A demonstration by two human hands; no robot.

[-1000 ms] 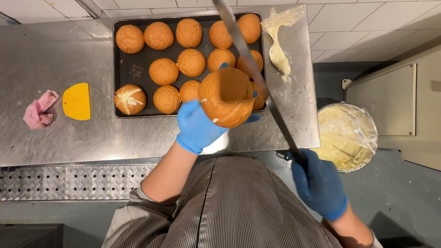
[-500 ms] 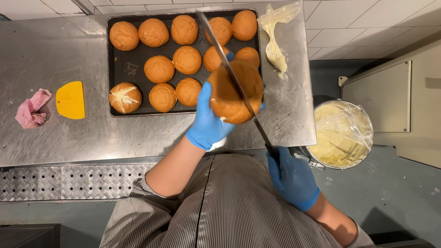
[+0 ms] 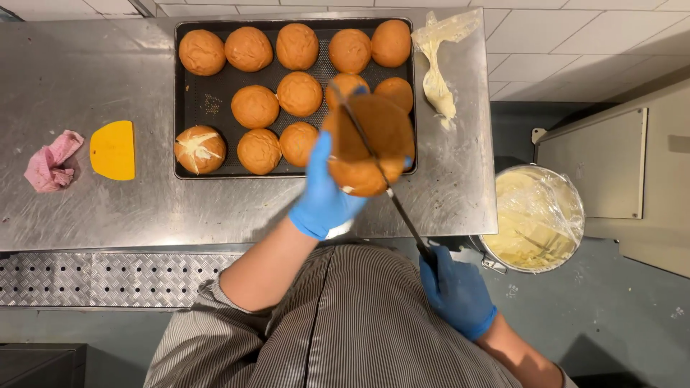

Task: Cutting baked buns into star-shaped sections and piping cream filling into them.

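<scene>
The round golden-brown bread bun [image 3: 370, 147] is held up above the front edge of the brushed stainless-steel table [image 3: 144, 208], over the 4 o'clock corner of the baking tray.

At the far left, at 9 o'clock on the table, lies a crumpled pink cloth [image 3: 49, 162], and just beside it at 3 o'clock a flat yellow plastic scraper [image 3: 113, 149]. Next comes the dark rectangular baking tray [image 3: 208, 100], carrying rows of round brown buns; the one at its 7 o'clock corner, a bun with a pale split top [image 3: 200, 149], differs from the smooth ones.

The left hand [image 3: 325, 197], in a blue glove, reaches up from 6 o'clock and cups the held bun from below and from its 9 o'clock side, the fingers curled round it. A long, thin-bladed dark knife [image 3: 384, 183] runs slantwise across the bun, its tip toward 11 o'clock and its handle toward 5 o'clock; the blade appears to lie in or on the bun, which I cannot tell apart because of blur. The right hand [image 3: 454, 291], also in a blue glove, is clenched round the knife handle, below the table edge.

At 1 o'clock from the bun, a clear piping bag of cream-coloured filling [image 3: 437, 68] lies on the table beside the tray. Farthest right, off the table at 3 o'clock, stands a round metal bowl of pale cream covered with clear film [image 3: 535, 219].
</scene>
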